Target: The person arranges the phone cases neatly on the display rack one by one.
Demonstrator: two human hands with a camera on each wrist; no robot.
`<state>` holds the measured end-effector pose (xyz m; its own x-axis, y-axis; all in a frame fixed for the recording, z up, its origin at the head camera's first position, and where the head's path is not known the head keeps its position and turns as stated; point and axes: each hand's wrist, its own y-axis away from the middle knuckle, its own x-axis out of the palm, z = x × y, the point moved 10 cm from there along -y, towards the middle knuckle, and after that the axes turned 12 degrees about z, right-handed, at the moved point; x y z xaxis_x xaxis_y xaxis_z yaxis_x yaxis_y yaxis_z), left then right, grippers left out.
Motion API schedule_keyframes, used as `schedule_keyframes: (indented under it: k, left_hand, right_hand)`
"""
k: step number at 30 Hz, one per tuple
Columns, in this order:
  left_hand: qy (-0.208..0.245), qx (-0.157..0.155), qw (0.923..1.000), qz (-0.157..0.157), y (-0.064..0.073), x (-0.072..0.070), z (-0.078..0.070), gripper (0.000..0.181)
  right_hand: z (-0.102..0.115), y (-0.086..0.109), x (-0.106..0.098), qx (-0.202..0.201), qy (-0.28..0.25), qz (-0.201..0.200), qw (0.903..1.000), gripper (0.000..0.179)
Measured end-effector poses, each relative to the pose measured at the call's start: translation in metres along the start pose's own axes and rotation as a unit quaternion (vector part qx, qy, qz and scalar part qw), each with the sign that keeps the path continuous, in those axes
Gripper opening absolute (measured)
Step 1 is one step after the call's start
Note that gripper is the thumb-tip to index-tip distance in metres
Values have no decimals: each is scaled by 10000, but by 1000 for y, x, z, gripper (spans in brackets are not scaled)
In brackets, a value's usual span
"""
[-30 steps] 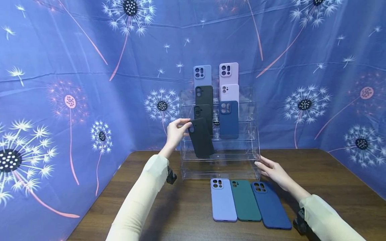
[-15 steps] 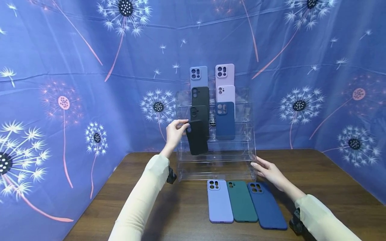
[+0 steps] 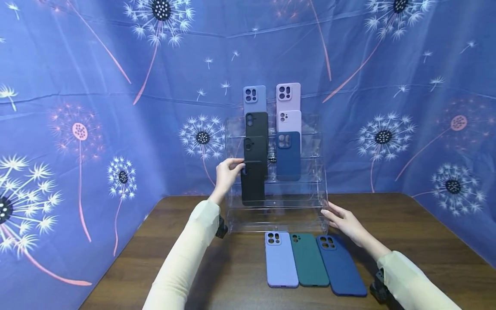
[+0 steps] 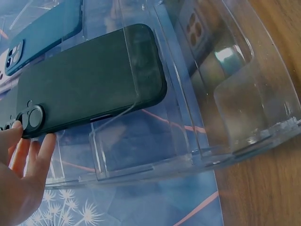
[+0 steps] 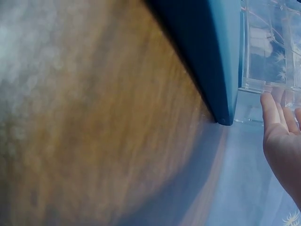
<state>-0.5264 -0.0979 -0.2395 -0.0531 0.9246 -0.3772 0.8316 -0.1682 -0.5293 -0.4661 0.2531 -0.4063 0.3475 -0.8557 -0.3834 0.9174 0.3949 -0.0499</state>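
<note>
In the head view, my left hand (image 3: 226, 176) pinches the upper left corner of a black phone case (image 3: 253, 185), which stands upright in a lower tier of the clear stepped display rack (image 3: 294, 203). The left wrist view shows that case (image 4: 94, 80) with its bottom end behind the tier's clear lip, fingers and thumb at its camera-hole end. At the rack's lower right side, my right hand (image 3: 346, 221) touches the edge with extended fingers. The right wrist view has the same hand (image 5: 287, 146) against the clear plastic; part of it is cut off.
Higher tiers hold a light blue case (image 3: 255, 105), dark cases (image 3: 256, 125), pink cases (image 3: 288, 105) and a navy case (image 3: 288, 161). Before the rack lie a lavender case (image 3: 282, 262), a green case (image 3: 310, 262) and a blue case (image 3: 342, 271) on the wooden table (image 3: 155, 258).
The black case, tilted a second ago, has turned upright and come down into the tier with my left hand still gripping it. My right hand keeps its place at the rack.
</note>
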Motion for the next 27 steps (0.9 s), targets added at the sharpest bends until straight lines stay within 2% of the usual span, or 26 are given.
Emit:
schedule_keyframes:
  k: [4, 14, 21, 27]
  left_hand:
    - [-146, 54, 9998, -109, 3, -3, -1, 20]
    - [-22, 291, 9987, -407, 17, -10, -3, 17]
    - [175, 281, 9992, -236, 28, -4, 1, 18]
    - [360, 88, 9993, 44, 40, 6, 10, 21]
  right_hand:
    - [0, 0, 0, -14, 25, -7, 10000, 72]
    - [1, -2, -1, -110, 81, 9, 9999, 70]
    - [3, -1, -1, -152, 96, 43, 9998, 70]
    - [2, -2, -1, -108, 124, 48, 9999, 70]
